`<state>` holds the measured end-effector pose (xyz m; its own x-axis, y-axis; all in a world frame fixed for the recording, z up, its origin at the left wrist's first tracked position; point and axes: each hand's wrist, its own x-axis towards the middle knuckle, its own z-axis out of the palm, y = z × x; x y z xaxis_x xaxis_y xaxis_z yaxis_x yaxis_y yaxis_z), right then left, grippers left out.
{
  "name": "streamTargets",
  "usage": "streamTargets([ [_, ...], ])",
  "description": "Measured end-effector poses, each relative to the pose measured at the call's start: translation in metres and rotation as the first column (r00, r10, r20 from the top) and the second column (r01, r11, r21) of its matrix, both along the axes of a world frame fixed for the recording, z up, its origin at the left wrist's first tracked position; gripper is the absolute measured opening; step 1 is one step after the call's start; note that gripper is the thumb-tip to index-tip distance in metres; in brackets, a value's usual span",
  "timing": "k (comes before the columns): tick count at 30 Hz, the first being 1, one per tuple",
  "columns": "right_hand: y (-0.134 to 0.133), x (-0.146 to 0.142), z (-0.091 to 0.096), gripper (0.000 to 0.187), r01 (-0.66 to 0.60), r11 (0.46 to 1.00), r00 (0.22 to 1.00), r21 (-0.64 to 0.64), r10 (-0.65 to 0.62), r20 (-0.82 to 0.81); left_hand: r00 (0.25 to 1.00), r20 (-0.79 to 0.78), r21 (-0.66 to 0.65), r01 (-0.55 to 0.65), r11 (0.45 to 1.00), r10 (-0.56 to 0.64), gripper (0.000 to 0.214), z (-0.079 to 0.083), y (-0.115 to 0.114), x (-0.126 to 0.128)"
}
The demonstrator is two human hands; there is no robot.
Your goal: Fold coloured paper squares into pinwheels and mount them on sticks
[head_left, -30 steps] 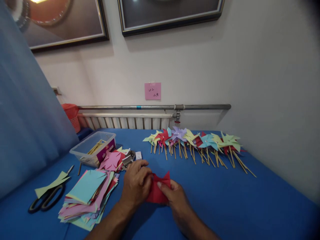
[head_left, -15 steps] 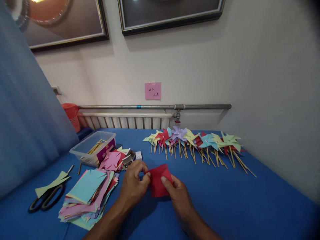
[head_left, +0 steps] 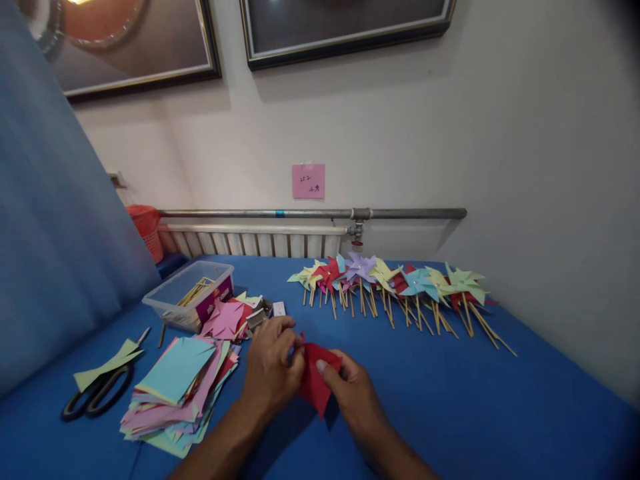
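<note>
A red paper square (head_left: 314, 385) is held just above the blue table (head_left: 450, 400) between both hands. My left hand (head_left: 273, 370) pinches its upper left corner with thumb and fingers curled. My right hand (head_left: 350, 387) grips its right edge, thumb on top of the paper. The sheet is tilted, one corner pointing down.
A stack of coloured paper squares (head_left: 175, 390) lies to the left, with black scissors (head_left: 95, 393) beyond it. A clear plastic box (head_left: 187, 293) of sticks stands behind. A row of finished pinwheels (head_left: 395, 283) lies at the back right. A small box (head_left: 278, 309) sits near my left hand.
The red paper has gone from a pointed folded shape to lying flatter, then turned to a tilted diamond. Both hands shifted slightly with it.
</note>
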<state>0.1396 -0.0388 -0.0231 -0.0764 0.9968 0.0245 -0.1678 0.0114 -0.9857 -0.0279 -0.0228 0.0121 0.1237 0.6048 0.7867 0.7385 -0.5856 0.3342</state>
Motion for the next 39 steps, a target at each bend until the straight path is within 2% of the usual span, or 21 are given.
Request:
streamTargets([
  [4,0.006,-0.001,-0.012,0.031,0.095,0.989,0.991,-0.112,-0.105,-0.082,0.997,-0.061,0.044,0.04,0.998,-0.037,0.016,0.0,-0.003,0.004],
  [8,0.006,-0.001,-0.018,0.032,0.14,0.976,0.969,-0.167,-0.169,-0.178,0.991,-0.046,0.004,0.129,0.992,-0.129,0.018,0.002,-0.005,0.006],
  [15,0.005,-0.001,-0.012,0.037,0.126,0.976,0.942,-0.179,-0.174,-0.287,0.966,-0.054,-0.058,0.249,0.967,-0.252,0.023,0.0,-0.006,0.008],
  [24,0.0,-0.004,-0.008,0.036,0.087,0.987,0.904,-0.134,-0.135,-0.406,0.966,-0.09,0.038,0.246,0.969,-0.242,0.023,-0.005,-0.004,0.01],
  [34,-0.004,-0.005,0.01,0.036,0.035,0.996,0.891,-0.079,-0.066,-0.448,0.969,-0.141,0.011,0.206,0.979,-0.202,0.028,-0.009,-0.01,0.018],
  [39,-0.001,-0.001,0.003,0.037,0.085,0.992,0.912,-0.096,-0.116,-0.394,0.964,-0.096,-0.025,0.245,0.969,-0.246,0.027,-0.007,-0.013,0.02],
])
